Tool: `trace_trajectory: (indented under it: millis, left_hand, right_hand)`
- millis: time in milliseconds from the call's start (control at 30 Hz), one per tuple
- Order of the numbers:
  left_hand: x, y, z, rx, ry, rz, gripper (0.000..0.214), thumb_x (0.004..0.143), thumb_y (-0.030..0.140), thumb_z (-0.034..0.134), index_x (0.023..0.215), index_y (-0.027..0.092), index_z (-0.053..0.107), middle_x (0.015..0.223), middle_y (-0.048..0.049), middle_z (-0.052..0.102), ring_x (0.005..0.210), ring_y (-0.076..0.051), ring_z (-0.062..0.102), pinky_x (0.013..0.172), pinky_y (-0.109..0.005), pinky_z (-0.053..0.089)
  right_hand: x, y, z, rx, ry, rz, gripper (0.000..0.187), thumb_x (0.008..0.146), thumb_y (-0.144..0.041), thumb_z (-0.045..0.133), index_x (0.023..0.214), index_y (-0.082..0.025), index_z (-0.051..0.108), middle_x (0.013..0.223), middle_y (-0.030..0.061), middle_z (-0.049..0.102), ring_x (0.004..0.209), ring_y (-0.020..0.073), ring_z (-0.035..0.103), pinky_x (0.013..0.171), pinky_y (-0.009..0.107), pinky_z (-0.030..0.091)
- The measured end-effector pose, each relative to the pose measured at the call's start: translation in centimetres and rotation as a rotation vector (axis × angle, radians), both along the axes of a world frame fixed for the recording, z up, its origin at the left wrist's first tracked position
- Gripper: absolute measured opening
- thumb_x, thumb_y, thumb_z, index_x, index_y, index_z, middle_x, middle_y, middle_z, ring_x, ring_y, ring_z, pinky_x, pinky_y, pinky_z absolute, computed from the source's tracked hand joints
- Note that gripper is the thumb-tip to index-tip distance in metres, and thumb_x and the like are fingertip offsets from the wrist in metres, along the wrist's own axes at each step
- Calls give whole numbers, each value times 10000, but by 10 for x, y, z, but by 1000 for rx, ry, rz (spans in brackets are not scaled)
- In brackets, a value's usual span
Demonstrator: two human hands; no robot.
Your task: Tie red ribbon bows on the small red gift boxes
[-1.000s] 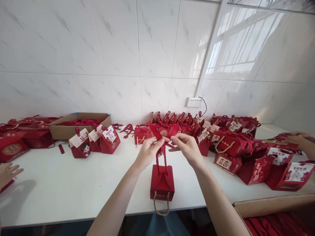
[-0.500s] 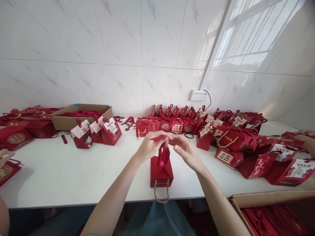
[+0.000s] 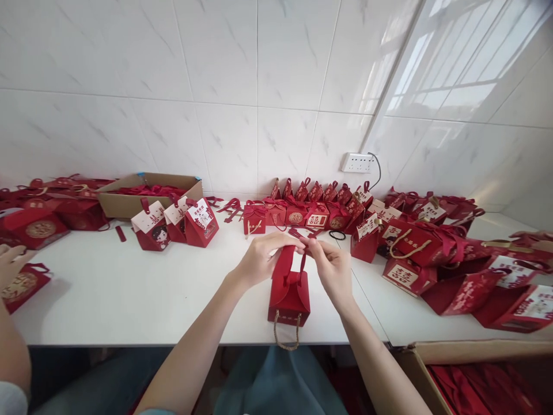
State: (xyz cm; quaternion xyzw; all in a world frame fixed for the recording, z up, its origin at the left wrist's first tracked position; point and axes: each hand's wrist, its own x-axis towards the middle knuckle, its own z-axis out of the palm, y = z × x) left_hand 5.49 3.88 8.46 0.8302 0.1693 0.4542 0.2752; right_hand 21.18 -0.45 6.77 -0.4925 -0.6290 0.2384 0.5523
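Observation:
A small red gift box (image 3: 288, 302) with a twisted rope handle (image 3: 287, 344) stands upright near the table's front edge. From its top rises a red ribbon (image 3: 283, 266), its two strands drawn up above the lid. My left hand (image 3: 260, 259) pinches the wider left strand between thumb and fingers. My right hand (image 3: 334, 266) grips the other strand, twisted thin, close beside the left fingertips. How the ribbon passes between the fingertips is partly hidden.
Finished-looking red boxes (image 3: 315, 216) line the back, with more piled at right (image 3: 410, 242). Cardboard cartons of ribbon stand at back left (image 3: 116, 206) and front right (image 3: 410, 360). Another person's hand (image 3: 9, 262) is by a red box at far left; a black loop (image 3: 337, 235) lies behind.
My right hand, loosely spread before, has closed on a ribbon strand. The two strands are now pulled apart above the box. The view has shifted slightly.

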Motion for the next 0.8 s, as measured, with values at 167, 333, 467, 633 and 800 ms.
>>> trace_trajectory:
  millis: [167,333,467,633,800]
  left_hand:
    - [6,-6,-28,-338,-372,220,230,860,304,524,940,175,697,982,-80,709,944,-200,652,873,-340,516]
    - [-6,-13,-66,-643,-640,429,337,791,387,610,990,124,679,905,-97,723,916,-234,664,846,-383,534]
    - [-43,-18,-97,-712,-541,647,358,770,428,616,945,124,685,870,-89,724,874,-233,670,800,-347,530]
    - [-84,-22,-130,-683,137,884,385,722,449,608,462,169,559,458,-39,581,657,-284,658,571,-312,483]
    - [-71,-18,-123,-355,175,877,284,756,324,539,988,176,610,1218,-122,570,1208,-296,465,972,-398,379]
  right_hand:
    - [-4,8,-8,-40,310,-296,390,754,-425,636,1009,-135,695,854,60,728,871,228,667,828,343,520]
    - [18,-14,-27,-38,238,-539,577,781,-449,613,1250,-118,548,766,27,707,843,205,664,807,336,516]
    - [51,-45,-57,-88,132,-685,566,789,-477,593,1200,-88,588,732,42,691,815,217,661,780,337,508]
    - [81,-76,-101,-400,-268,-722,546,804,-516,512,1120,-87,631,588,60,658,677,259,646,641,359,488]
    - [78,-73,-106,-413,-606,-678,651,836,-564,396,1236,-63,506,991,221,606,800,318,610,703,471,466]
